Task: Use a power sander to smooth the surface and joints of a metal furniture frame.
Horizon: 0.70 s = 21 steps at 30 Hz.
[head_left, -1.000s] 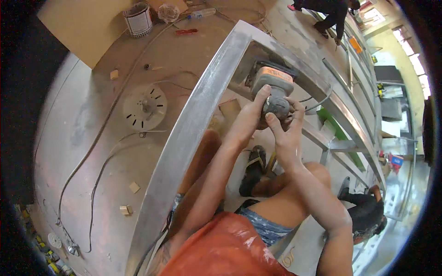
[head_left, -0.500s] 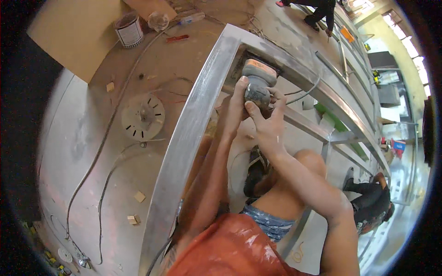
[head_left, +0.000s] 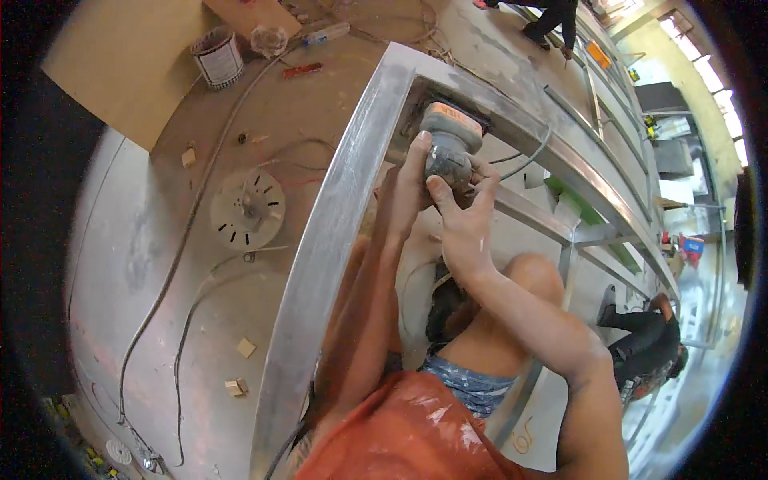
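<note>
Both hands grip a dusty grey power sander (head_left: pixel 450 128) with an orange label. It sits at the inside corner of a bare metal frame (head_left: pixel 336 180), its front end against the frame's far bar. My left hand (head_left: pixel 406 172) is wrapped round the sander's left side, thumb up along the body. From the right, my right hand (head_left: pixel 468 224) closes round the rounded rear end, thumb and fingers on either side. The sander's working face is hidden. A grey cable (head_left: pixel 532 158) curves beside it on the right.
A paint can (head_left: pixel 218 60), a red-handled tool (head_left: pixel 302 70), a white slotted disc (head_left: pixel 248 210) and wood blocks (head_left: pixel 236 387) lie on the floor at left. A long hose (head_left: pixel 188 216) crosses there. One person (head_left: pixel 648 344) crouches at right; another (head_left: pixel 552 20) is at the far side.
The view has shifted slightly. Both hands stay on the sander, which remains at the same frame corner with little visible movement.
</note>
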Available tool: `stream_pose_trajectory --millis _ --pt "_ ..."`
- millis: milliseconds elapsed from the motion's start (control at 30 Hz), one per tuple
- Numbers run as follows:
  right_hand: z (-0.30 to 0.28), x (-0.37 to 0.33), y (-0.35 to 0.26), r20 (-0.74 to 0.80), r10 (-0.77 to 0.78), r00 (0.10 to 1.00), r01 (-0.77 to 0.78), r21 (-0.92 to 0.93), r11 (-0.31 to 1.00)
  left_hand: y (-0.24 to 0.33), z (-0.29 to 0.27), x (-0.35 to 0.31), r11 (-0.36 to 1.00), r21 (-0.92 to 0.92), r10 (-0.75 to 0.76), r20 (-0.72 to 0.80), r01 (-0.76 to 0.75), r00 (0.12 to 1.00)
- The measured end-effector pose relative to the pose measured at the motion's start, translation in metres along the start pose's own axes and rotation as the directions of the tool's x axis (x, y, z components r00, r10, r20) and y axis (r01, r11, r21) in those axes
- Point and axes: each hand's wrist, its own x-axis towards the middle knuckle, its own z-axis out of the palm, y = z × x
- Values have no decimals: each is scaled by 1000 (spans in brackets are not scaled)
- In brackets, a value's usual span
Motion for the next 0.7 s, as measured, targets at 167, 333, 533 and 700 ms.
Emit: stream_pose_trajectory --millis 167,333,533,700 --pt "-1 0 3 -38 -7 999 5 -41 999 -3 5 4 999 7 33 14 -33 999" --pt "-2 5 6 31 -34 999 35 -36 999 11 6 -7 998 -33 -45 80 48 996" --pt "1 -3 2 -19 35 999 -35 14 999 -10 0 7 996 -90 -10 50 14 999" --pt "-2 1 7 -34 -42 999 41 -47 998 -8 3 9 999 -32 -8 38 10 999"
